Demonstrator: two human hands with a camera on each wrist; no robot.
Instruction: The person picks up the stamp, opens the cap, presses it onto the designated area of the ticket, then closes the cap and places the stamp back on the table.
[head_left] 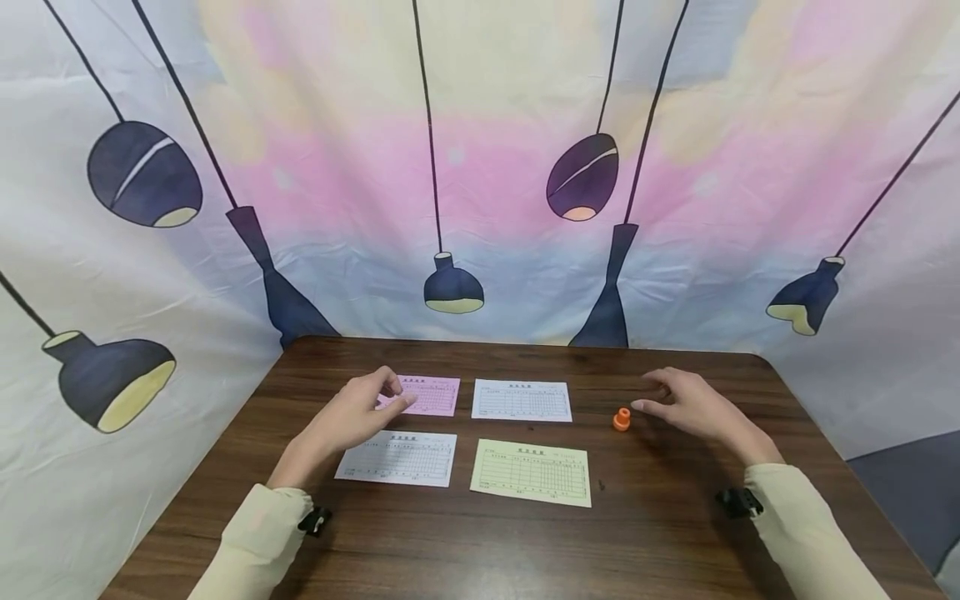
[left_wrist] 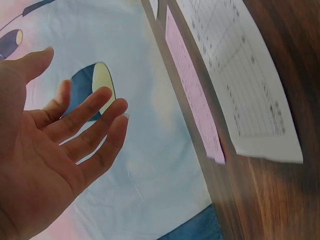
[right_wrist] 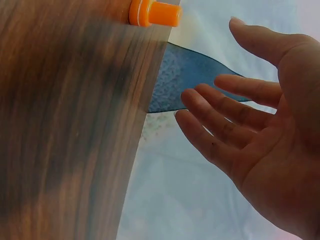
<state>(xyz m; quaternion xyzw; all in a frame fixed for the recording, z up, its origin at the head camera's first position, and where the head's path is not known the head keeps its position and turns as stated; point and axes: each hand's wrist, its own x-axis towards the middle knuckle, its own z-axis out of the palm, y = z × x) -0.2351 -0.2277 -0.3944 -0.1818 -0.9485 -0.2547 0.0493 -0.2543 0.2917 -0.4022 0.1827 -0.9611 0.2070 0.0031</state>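
My left hand (head_left: 358, 408) hovers over the pink printed slip (head_left: 435, 395) at the back left, fingers relaxed and holding nothing. In the left wrist view its palm and loosely spread fingers (left_wrist: 102, 142) show. To the right, my right hand (head_left: 693, 404) hangs above the wood with its thumb tip close to a small orange stepped plastic piece (head_left: 621, 419). In the right wrist view that hand is empty, its fingers (right_wrist: 225, 127) loosely bent. Near the left hand lies a white slip (head_left: 397, 458); another white slip (head_left: 521, 401) and a yellow-green slip (head_left: 531, 472) lie between the hands.
The slips lie in two rows on a dark wooden table (head_left: 510, 550). Behind its back edge hangs a pastel cloth (head_left: 510, 192) printed with dark lamps. A black strap camera (head_left: 738, 502) sits on the right wrist, a similar one (head_left: 315, 522) on the left.
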